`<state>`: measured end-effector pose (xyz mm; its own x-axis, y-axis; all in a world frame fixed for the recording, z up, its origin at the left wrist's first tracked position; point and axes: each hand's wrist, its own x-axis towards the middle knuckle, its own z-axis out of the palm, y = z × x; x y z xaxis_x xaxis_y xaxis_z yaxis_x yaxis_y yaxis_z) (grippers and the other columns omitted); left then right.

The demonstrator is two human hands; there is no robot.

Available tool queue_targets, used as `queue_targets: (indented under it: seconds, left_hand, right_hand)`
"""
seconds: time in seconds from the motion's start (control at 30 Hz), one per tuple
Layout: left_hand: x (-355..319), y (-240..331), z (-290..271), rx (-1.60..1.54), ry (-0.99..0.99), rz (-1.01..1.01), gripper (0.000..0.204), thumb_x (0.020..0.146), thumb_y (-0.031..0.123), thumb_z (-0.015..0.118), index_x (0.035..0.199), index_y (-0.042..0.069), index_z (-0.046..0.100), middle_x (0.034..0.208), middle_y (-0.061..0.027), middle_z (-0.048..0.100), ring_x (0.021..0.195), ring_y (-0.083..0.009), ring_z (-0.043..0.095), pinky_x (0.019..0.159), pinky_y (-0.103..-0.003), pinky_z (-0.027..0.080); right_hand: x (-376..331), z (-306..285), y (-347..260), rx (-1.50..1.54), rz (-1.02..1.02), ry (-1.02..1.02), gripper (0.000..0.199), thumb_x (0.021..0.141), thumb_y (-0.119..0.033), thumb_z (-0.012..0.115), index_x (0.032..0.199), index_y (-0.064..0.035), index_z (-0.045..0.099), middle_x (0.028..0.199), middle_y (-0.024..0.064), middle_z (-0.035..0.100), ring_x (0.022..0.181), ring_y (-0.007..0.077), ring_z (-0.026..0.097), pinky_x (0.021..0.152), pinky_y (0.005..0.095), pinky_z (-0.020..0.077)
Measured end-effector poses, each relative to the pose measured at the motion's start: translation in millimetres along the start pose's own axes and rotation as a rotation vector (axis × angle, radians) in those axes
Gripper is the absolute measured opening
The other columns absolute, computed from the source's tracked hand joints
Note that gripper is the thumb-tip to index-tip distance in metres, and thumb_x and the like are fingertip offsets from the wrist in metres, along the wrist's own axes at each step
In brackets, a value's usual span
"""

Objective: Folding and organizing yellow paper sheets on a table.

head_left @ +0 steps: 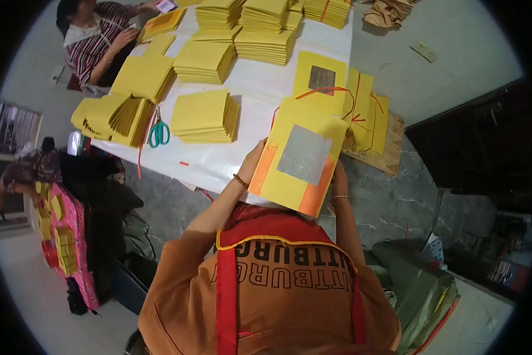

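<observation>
Both hands hold one stack of yellow paper sheets (298,157) just above the near edge of the white worktop (260,94), tilted toward the camera. Left hand (255,155) grips the stack's left edge, fingers closed behind it. Right hand (339,173) grips the right edge; it is mostly hidden by the paper, only the finger backs showing. Each wrist wears a thin bracelet.

Top sheet of the held stack: yellow, with a silver foil square in the centre and orange bands along the left edge and the lower right corner.

Just beyond it, on the worktop's right end, lies a bundle of like sheets (337,89), its top sheet yellow with a duller silver square, loose red string looped across it. That bundle partly rests on a brown board (384,155) that overhangs the worktop's corner.

Left of centre sits a neat stack of plain yellow sheets (205,116). Green-handled scissors (158,134) lie just beside it, next to fanned yellow stacks (115,115). More yellow stacks (242,32) fill the far end.

A seated person in a striped top (94,38) is at the far left corner. Another person (26,174) is at the left by a pink cloth (70,242) carrying small yellow sheets. Green bags (420,290) lie on the floor at lower right.
</observation>
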<state>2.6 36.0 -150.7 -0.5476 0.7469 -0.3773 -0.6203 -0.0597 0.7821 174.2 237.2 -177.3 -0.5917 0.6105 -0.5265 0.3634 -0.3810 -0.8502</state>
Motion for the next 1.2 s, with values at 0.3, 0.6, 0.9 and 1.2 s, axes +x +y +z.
queue_targets:
  seconds: [0.3, 0.6, 0.9, 1.2]
  left_hand:
    - [2, -4, 14, -0.029, -0.080, 0.121, 0.053, 0.096, 0.040, 0.031, 0.134, 0.003, 0.034, 0.126, -0.0069, 0.047, 0.111, -0.0133, 0.048, 0.094, -0.028, 0.040]
    - [35, -41, -5, 0.042, -0.066, 0.199, 0.052, 0.095, 0.038, 0.037, 0.131, 0.000, 0.036, 0.122, -0.0079, 0.048, 0.110, -0.0130, 0.045, 0.095, -0.027, 0.037]
    - [-13, -26, 18, 0.058, -0.046, 0.203, 0.057, 0.093, 0.042, 0.039, 0.129, -0.002, 0.037, 0.123, -0.0096, 0.048, 0.110, -0.0150, 0.047, 0.095, -0.029, 0.038]
    - [6, -31, -4, 0.103, -0.066, 0.174, 0.051, 0.095, 0.037, 0.038, 0.128, -0.002, 0.040, 0.119, -0.0074, 0.051, 0.111, -0.0147, 0.045, 0.097, -0.028, 0.034]
  right_hand:
    - [-33, 38, -56, 0.430, -0.038, -0.140, 0.065, 0.093, -0.056, 0.024, 0.135, -0.0073, 0.033, 0.129, 0.0048, 0.044, 0.113, 0.0183, 0.046, 0.093, 0.0306, 0.0392]
    - [13, 2, -17, 0.433, -0.110, -0.239, 0.054, 0.094, -0.048, 0.032, 0.131, -0.0081, 0.038, 0.122, 0.0020, 0.049, 0.107, 0.0153, 0.049, 0.090, 0.0293, 0.0421]
    - [62, -55, 118, 0.750, -0.302, -0.346, 0.054, 0.095, -0.041, 0.036, 0.136, -0.0073, 0.029, 0.129, 0.0056, 0.045, 0.114, 0.0192, 0.046, 0.095, 0.0342, 0.0406]
    - [19, -21, 41, -0.133, -0.441, -0.283, 0.055, 0.096, -0.043, 0.029, 0.138, -0.0078, 0.028, 0.137, 0.0050, 0.037, 0.124, 0.0197, 0.037, 0.100, 0.0309, 0.0337]
